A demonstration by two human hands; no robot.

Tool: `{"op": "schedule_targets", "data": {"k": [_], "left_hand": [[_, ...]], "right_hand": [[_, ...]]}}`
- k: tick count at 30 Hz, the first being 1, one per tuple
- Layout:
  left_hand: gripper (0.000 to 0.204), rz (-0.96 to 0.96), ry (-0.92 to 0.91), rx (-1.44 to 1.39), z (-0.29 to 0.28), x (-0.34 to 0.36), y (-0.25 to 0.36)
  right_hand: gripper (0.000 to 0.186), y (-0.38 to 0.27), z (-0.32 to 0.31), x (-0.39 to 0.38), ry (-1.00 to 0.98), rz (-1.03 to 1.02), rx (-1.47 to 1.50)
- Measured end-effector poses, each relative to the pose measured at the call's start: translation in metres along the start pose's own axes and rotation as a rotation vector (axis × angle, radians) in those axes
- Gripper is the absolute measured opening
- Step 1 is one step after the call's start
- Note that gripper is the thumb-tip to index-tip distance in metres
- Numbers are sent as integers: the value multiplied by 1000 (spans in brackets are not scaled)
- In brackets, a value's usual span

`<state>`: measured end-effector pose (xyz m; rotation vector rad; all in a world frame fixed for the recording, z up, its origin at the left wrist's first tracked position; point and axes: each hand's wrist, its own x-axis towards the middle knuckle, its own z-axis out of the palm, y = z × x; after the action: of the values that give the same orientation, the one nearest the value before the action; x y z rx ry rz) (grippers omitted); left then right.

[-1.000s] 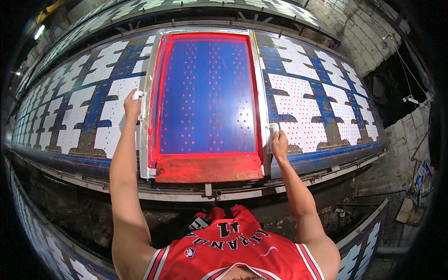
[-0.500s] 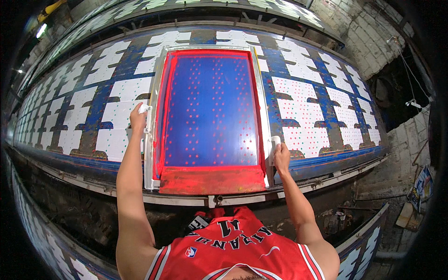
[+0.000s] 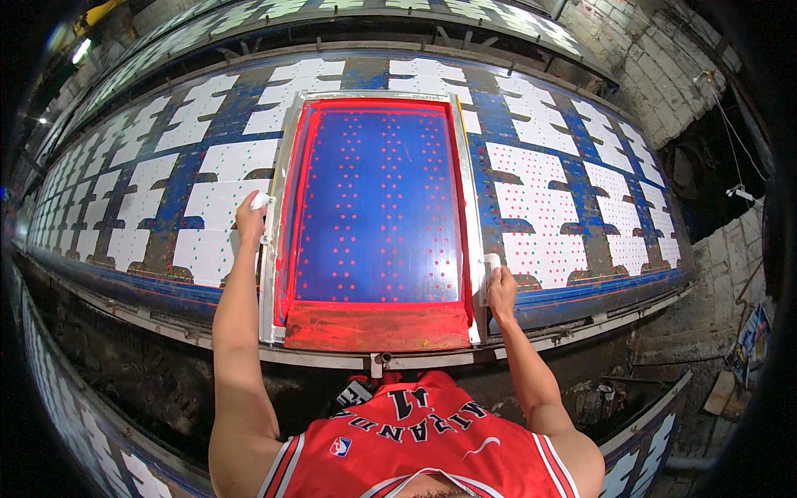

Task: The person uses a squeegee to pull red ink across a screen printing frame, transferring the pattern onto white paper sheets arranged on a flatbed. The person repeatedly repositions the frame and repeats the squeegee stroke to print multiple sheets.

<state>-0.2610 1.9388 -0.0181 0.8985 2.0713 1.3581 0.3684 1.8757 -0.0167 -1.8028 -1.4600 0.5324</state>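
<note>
A screen-printing frame (image 3: 378, 207) with a blue, red-dotted mesh and red ink round its border lies across the long printing table (image 3: 581, 292). My left hand (image 3: 249, 217) is closed on the white handle (image 3: 261, 201) at its left side. On the right, my right hand (image 3: 501, 290) grips the other white handle (image 3: 490, 266), fingers wrapped round it. White cut fabric pieces (image 3: 527, 249) sit in rows on both sides of the frame, several printed with red and green dots.
A second long table (image 3: 498, 18) with white pieces runs behind this one, and others edge the lower left and lower right. A metal rail (image 3: 332, 353) follows the near edge. A concrete block wall (image 3: 623, 58), hanging cords and a dark gap are at the right.
The frame and both my hands have moved nearer to me, down the view, and slightly right, uncovering more white pieces behind the frame. Both hands keep their grip.
</note>
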Motion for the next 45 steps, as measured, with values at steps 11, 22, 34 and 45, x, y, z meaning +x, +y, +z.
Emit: {"op": "schedule_targets", "data": {"k": [11,22,34,45], "left_hand": [[54,48,18,74,6,2,-9],[55,16,-36,143,15,13,-35],[55,-14,-66,159,14,4,-23],[55,-79,-101,157,13,5,-26]], "right_hand": [[35,3,-2,-3,-9,-48,-55],[34,23,7,2,-61,-21,-123],[32,10,2,-5,-72,-42,-47],[30,14,3,-6,-121,75,113]]}}
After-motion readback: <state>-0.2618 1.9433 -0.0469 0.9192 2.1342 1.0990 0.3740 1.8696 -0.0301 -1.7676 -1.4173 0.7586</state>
